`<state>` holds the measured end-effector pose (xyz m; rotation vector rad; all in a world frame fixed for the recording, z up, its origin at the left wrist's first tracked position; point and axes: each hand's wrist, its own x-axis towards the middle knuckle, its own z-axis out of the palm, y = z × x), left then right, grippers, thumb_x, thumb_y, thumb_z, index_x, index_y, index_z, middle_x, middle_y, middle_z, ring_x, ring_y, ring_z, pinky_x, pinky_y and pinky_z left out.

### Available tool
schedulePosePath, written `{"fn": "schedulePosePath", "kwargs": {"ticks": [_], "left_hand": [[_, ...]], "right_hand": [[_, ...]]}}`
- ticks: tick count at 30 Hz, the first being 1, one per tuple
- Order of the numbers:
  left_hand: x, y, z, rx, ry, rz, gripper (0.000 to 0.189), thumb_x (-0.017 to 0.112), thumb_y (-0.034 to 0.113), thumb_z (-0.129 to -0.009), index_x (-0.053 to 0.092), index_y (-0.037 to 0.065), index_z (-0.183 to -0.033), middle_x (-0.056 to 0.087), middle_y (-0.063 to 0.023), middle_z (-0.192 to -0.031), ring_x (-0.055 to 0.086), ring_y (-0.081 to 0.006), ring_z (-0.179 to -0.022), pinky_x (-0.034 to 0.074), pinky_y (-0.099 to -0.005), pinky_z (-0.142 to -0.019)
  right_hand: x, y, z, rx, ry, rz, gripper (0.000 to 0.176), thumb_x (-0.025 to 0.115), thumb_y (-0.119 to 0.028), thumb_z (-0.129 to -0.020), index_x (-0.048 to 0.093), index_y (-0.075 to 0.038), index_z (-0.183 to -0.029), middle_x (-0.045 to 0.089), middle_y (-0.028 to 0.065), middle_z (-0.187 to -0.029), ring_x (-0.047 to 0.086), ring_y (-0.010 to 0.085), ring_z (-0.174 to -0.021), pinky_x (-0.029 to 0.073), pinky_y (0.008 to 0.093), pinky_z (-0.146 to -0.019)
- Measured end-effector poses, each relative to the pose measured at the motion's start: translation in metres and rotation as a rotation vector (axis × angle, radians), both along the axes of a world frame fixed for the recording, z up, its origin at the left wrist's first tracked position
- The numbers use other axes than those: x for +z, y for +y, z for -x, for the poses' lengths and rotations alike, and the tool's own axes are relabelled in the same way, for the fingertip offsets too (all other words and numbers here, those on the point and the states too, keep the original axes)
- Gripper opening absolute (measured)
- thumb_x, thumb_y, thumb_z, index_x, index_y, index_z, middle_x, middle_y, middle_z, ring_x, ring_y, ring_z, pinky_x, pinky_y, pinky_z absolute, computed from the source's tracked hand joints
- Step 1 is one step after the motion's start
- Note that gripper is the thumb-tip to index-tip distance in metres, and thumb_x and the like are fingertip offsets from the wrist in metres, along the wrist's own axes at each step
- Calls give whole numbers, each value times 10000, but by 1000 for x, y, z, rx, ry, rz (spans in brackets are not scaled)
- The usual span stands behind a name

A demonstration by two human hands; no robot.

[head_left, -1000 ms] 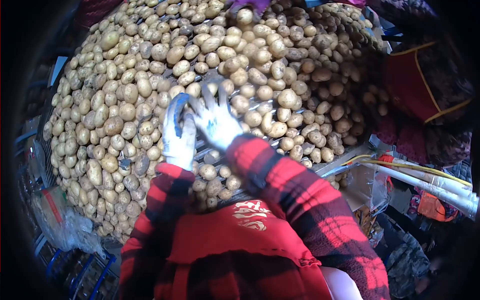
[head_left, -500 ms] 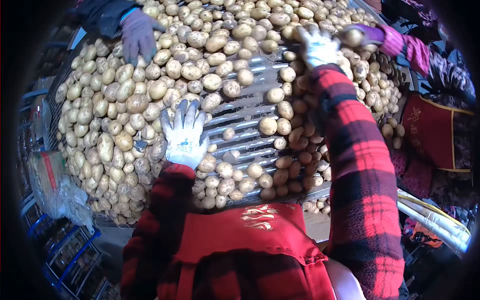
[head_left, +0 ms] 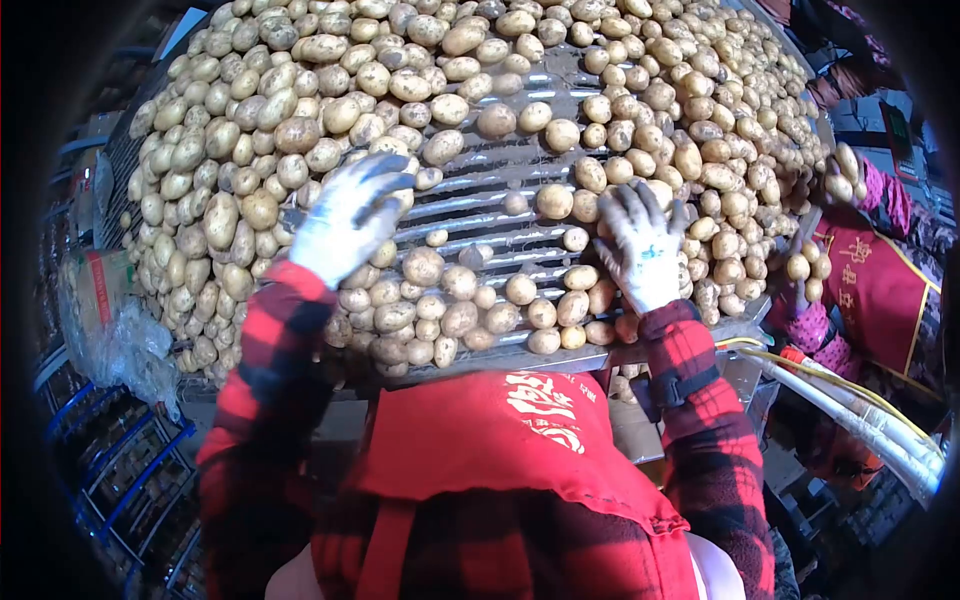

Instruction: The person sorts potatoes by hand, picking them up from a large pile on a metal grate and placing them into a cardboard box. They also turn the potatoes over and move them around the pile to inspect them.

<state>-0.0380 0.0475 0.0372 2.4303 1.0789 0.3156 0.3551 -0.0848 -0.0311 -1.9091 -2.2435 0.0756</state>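
Left hand (head_left: pixel 345 215), white-gloved, fingers splayed, palm down on pale yellow-brown oval potatoes (head_left: pixel 250 140) at left, clasping nothing; right hand (head_left: pixel 640 245) likewise spread flat on the right heap; grey slatted metal sorting bed (head_left: pixel 480 200) shows between; risk, I judge: a careless sweep rolls near-edge potatoes off; long axes lie every way, no common heading.

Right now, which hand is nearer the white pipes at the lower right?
Right. The right hand is on the potatoes, up and left of the white pipes; the left hand lies farther left, across the rollers.
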Motion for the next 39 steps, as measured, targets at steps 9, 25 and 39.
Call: {"fn": "schedulePosePath", "kwargs": {"ticks": [9,25,39], "left_hand": [[0,-126,4,484,-954,1471,638,496,532,-1090,489,59,-1518,594,-126,-1492,620,-278,-1303,511,-421,-1052],[-23,-167,18,674,-1260,1743,497,545,112,-1039,474,135,-1530,598,-69,-1441,633,-185,-1083,527,-199,-771],[-54,-171,44,237,-686,1163,355,604,213,-1028,609,79,-1357,664,-119,-1230,665,-257,-1090,543,-334,-867]], "right_hand": [[-36,61,103,62,0,78,319,683,-134,-888,729,-168,-1201,697,116,-1068,656,331,-1040,477,532,-980],[5,56,190,66,448,278,290,670,-210,-951,714,-109,-1219,705,194,-1055,705,392,-1001,568,485,-865],[78,84,341,802,357,46,204,676,-229,-877,706,-138,-1057,655,73,-1048,621,289,-1120,386,627,-1103]]}}
